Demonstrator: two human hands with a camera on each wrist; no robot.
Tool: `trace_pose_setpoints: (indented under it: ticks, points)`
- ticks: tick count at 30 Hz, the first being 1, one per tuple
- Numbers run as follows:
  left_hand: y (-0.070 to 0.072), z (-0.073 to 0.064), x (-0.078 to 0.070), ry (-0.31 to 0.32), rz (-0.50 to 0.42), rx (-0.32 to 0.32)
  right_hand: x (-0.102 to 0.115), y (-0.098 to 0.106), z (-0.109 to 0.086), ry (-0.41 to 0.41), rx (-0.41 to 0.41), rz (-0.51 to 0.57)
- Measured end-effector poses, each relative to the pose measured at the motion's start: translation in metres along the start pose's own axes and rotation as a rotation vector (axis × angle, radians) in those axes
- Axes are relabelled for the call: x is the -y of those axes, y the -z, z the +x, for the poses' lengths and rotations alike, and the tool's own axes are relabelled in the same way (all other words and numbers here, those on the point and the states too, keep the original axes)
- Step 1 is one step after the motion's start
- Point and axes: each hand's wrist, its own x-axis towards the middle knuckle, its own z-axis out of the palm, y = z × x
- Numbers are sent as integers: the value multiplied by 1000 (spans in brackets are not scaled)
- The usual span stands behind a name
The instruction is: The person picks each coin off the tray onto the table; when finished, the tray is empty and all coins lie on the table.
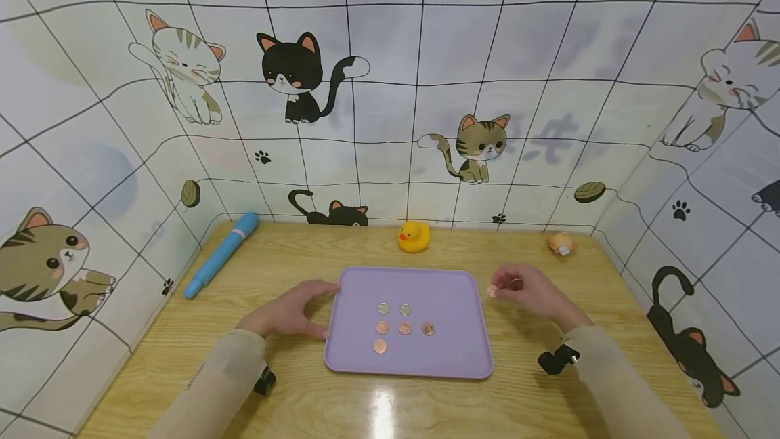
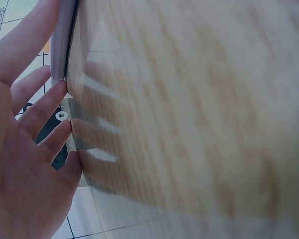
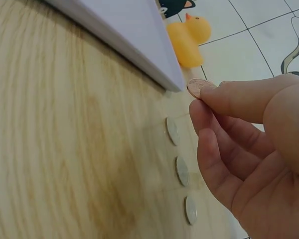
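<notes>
A copper coin (image 3: 199, 88) is pinched between the thumb and fingertips of my right hand (image 1: 533, 293), just off the tray's right edge. Below that hand, three silver coins (image 3: 182, 171) lie in a row on the table in the right wrist view; the hand hides them from the head view. The purple tray (image 1: 451, 290) holds two silvery coins (image 1: 405, 309) in its upper row. Under them are several copper coins (image 1: 382, 327), the rightmost one (image 1: 428, 328) darker. My left hand (image 1: 292, 310) rests at the tray's left edge, thumb and fingers spread along the rim.
A yellow rubber duck (image 1: 414, 237) stands behind the tray. At the back left lies a blue stick-shaped object (image 1: 222, 254), and at the back right a small orange figure (image 1: 561, 244). Cat-print walls (image 1: 390, 107) enclose the wooden table (image 1: 292, 378) at the back and sides.
</notes>
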Motion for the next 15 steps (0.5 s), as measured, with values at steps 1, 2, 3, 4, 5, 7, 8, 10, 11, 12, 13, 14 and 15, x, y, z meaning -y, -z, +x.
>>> trace_pose_setpoints:
  ticks: [1, 2, 3, 4, 5, 7, 8, 10, 11, 12, 13, 14, 15]
  points:
    - [0, 0, 0, 0, 1, -1, -1, 0, -2, 1, 0, -1]
    - [0, 0, 1, 0, 3, -3, -2, 0, -3, -2, -1, 0]
    - [0, 0, 2, 0, 4, -3, -2, -1, -5, -6, -1, -2]
    - [0, 0, 2, 0, 5, -5, -3, -1, -6, -11, 4, -1]
    - [-1, 0, 3, 0, 4, -4, -4, -2, -7, -15, 10, 4]
    - [-1, 0, 3, 1, 2, -5, -6, -3, -10, -30, 21, 0]
    - [-1, 0, 3, 2, 2, -5, -7, -4, -10, -40, 28, -1]
    - [-1, 0, 2, 4, -2, -4, -8, -6, -12, -44, 44, -14]
    - [0, 0, 2, 5, -3, -3, -9, -6, -12, -39, 50, -20]
    - [0, 0, 2, 6, -5, -3, -10, -7, -12, -33, 54, -35]
    - [0, 0, 1, 6, -7, -2, -10, -8, -12, -25, 57, -49]
    - [0, 0, 1, 6, -7, -2, -11, -8, -13, -9, 64, -65]
    - [0, 0, 0, 6, -10, -1, -11, -8, -13, 5, 67, -83]
